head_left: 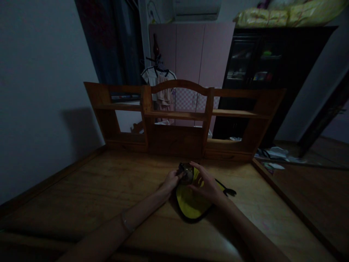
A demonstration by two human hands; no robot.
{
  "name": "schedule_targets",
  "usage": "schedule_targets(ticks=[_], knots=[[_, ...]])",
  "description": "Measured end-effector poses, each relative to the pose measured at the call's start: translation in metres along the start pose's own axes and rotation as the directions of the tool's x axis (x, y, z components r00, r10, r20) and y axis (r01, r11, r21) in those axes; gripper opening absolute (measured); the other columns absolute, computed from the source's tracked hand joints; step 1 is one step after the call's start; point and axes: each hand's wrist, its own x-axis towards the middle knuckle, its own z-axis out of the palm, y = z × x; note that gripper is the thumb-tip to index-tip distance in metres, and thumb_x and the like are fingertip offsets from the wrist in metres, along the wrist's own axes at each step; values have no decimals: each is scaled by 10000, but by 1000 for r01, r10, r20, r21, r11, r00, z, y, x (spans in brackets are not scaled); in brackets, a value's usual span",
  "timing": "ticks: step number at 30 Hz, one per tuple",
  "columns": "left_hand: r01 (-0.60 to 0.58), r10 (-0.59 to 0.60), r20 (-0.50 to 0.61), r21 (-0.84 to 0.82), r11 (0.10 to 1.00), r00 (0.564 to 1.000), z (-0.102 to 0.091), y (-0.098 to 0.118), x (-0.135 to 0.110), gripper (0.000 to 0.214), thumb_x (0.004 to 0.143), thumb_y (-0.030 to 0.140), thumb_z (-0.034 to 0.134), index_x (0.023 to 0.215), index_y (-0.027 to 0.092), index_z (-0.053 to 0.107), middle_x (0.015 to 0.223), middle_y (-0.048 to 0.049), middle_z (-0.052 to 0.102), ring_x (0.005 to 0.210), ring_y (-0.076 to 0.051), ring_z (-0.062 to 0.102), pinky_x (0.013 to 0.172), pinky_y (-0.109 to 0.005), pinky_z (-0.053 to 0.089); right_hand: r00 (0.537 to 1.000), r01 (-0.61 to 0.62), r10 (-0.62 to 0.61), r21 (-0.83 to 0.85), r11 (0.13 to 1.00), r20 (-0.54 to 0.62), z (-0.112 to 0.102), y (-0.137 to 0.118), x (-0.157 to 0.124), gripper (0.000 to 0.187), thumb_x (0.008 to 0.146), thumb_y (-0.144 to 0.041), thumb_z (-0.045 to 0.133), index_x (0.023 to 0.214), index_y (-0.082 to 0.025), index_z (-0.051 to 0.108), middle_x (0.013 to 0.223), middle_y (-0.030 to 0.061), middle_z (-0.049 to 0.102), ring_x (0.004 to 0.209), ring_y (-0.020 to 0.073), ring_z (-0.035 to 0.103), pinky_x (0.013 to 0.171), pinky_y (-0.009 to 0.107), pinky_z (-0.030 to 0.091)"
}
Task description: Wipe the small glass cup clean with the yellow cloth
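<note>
A small, dark, see-through object (pixel 187 176), shaped like a cup or mug, is held just above the wooden desk; dim light hides its exact kind. My left hand (pixel 171 181) is closed on its left side. My right hand (pixel 206 183) curves round its right side, forefinger at the top and thumb at the bottom. Beneath both hands lies a yellow cloth item (pixel 191 203) with black edging. A black strap or cord end (pixel 229 191) sticks out to its right, past my right wrist.
The wooden desktop (pixel 131 182) has a raised edge on the right. An open wooden shelf unit (pixel 177 115) stands along its back. Behind are hanging clothes (pixel 163 87), a pink wardrobe (pixel 189 54) and a black cabinet (pixel 275 65). A wall rises at the left.
</note>
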Motion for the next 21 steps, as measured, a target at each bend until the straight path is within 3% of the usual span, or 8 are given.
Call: schedule_targets(ticks=[5,11,16,21], knots=[[-57,58,-7,44,997,998,0,1,-2,571,469,488,893,844,95,716,817,-89,726,703,-204,657,665,-268,496,998,33,-30,-52,998,58,3,-1,0,845,705,-243,760,1428,-336,334,1411,65,492,1244,268,506,1020,442,437],[-119,123,-32,110,987,992,-5,-1,4,577,445,475,895,852,103,723,817,-81,724,720,-207,647,685,-275,496,995,37,-32,-52,998,90,2,-9,0,898,691,-199,742,1450,-347,287,1446,63,441,1280,269,475,1039,433,422],[-171,193,-87,215,962,977,-3,3,3,444,559,474,838,788,110,726,729,-41,703,683,-199,620,624,-246,463,995,65,-63,-35,997,74,3,-9,0,883,693,-189,730,1445,-330,289,1438,67,438,1298,263,449,1054,421,408],[-202,250,-119,319,926,961,0,6,0,328,667,440,772,735,124,721,696,-27,679,686,-196,597,594,-223,425,998,57,-55,-50,997,43,2,-7,1,806,679,-223,754,1381,-305,367,1355,78,504,1224,279,509,1009,427,440]])
